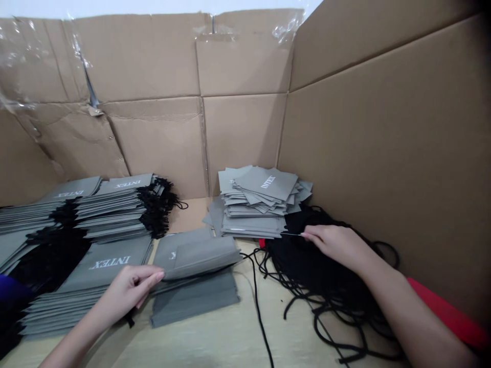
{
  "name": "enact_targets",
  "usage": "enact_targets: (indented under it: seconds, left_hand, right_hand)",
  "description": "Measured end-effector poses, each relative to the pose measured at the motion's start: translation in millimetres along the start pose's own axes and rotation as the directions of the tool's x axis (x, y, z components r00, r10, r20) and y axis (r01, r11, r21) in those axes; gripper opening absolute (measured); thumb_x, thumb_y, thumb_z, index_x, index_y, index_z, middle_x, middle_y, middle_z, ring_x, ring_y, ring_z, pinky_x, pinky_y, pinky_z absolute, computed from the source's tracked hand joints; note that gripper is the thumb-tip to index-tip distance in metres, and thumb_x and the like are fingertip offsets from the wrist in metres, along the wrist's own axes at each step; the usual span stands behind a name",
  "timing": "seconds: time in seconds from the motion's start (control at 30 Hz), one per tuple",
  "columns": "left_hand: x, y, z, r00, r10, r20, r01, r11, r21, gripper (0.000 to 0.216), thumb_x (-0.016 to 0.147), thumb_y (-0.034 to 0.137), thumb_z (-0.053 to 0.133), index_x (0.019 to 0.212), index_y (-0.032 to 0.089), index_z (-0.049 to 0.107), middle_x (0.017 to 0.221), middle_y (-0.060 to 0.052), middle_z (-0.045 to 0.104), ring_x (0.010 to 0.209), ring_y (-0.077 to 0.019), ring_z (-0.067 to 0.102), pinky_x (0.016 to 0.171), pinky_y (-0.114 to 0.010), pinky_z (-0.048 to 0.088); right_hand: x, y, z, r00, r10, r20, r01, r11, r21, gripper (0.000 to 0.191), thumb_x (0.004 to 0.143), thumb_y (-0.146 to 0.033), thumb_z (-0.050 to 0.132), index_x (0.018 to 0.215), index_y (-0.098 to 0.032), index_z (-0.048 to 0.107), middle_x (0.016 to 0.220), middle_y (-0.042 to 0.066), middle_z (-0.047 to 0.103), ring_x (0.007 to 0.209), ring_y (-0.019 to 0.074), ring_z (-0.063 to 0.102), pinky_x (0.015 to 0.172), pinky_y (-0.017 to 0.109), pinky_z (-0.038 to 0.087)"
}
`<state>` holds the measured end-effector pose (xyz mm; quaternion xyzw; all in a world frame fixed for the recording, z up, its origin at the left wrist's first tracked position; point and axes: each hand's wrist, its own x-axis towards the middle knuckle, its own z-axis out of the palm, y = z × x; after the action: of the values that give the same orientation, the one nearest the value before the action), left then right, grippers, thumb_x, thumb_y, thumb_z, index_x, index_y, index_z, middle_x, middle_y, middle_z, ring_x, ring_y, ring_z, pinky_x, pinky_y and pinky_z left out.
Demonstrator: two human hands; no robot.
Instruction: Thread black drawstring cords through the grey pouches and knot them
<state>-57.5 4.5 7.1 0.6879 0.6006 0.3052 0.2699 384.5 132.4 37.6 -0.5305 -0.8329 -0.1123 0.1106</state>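
My left hand pinches the left edge of a grey fabric pouch that lies folded over on the wooden table in front of me. A second grey pouch lies flat beneath it. My right hand rests on a tangle of black drawstring cords, its fingers pinched on a thin needle-like tool pointing left toward a loose pile of grey INTEX pouches.
Neat stacks of grey INTEX pouches with black cords fill the left side. Cardboard walls enclose the back and right. A red object lies under my right forearm. One loose black cord trails across the bare table.
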Motion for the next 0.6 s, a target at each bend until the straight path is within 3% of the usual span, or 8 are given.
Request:
enact_targets:
  seconds: [0.17,0.23,0.33,0.47,0.6]
  left_hand:
    - [-2.1,-5.1,15.9,0.985,0.0,-0.172,-0.012,0.998,-0.065,0.036,0.076,0.048,0.05,0.072,0.015,0.064,0.036,0.008,0.037,0.033,-0.0092,0.037,0.041,-0.02,0.034]
    - [-3.8,-9.5,21.3,0.978,0.012,-0.209,-0.035,0.994,-0.107,0.036,0.077,0.047,0.05,0.076,0.015,0.066,0.033,0.008,0.037,0.032,-0.0095,0.037,0.042,-0.021,0.036]
    - [-7.0,-14.8,21.4,0.959,0.038,-0.282,-0.083,0.985,-0.15,0.032,0.078,0.043,0.052,0.078,0.015,0.067,0.032,0.008,0.039,0.031,-0.0095,0.036,0.042,-0.022,0.036]
    - [-10.3,-17.0,12.0,0.916,0.026,-0.401,-0.122,0.969,-0.215,0.027,0.077,0.039,0.056,0.081,0.016,0.068,0.032,0.008,0.04,0.032,-0.0094,0.036,0.044,-0.023,0.035]
    - [-15.5,-11.7,3.0,0.869,-0.029,-0.495,-0.153,0.934,-0.323,0.034,0.071,0.047,0.06,0.079,0.015,0.068,0.029,0.009,0.037,0.031,-0.0081,0.03,0.042,-0.023,0.03]
  right_hand:
    - [-1.0,-28.2,-5.7,0.987,-0.044,-0.153,0.022,0.99,-0.142,0.033,0.091,-0.038,0.036,0.078,-0.021,0.062,0.073,0.005,0.068,0.067,0.0201,0.062,0.057,0.028,0.037]
    - [-1.2,-37.3,-9.9,0.966,-0.044,-0.254,0.012,0.992,-0.128,0.03,0.09,-0.036,0.039,0.091,-0.019,0.064,0.079,0.008,0.069,0.073,0.0215,0.062,0.071,0.033,0.04]
    - [-2.0,-49.4,-14.2,0.933,-0.084,-0.35,0.066,0.996,-0.063,0.028,0.092,-0.029,0.038,0.103,-0.018,0.061,0.094,0.008,0.068,0.087,0.0215,0.061,0.096,0.043,0.03]
    - [-4.7,-64.0,-12.4,0.92,-0.181,-0.348,0.218,0.974,0.068,0.025,0.092,-0.023,0.037,0.102,-0.019,0.06,0.097,0.005,0.066,0.089,0.018,0.061,0.101,0.046,0.027]
    - [-8.4,-78.5,-8.7,0.907,-0.255,-0.334,0.33,0.925,0.189,0.024,0.092,-0.022,0.038,0.099,-0.022,0.06,0.096,0.003,0.065,0.088,0.0169,0.06,0.103,0.05,0.025]
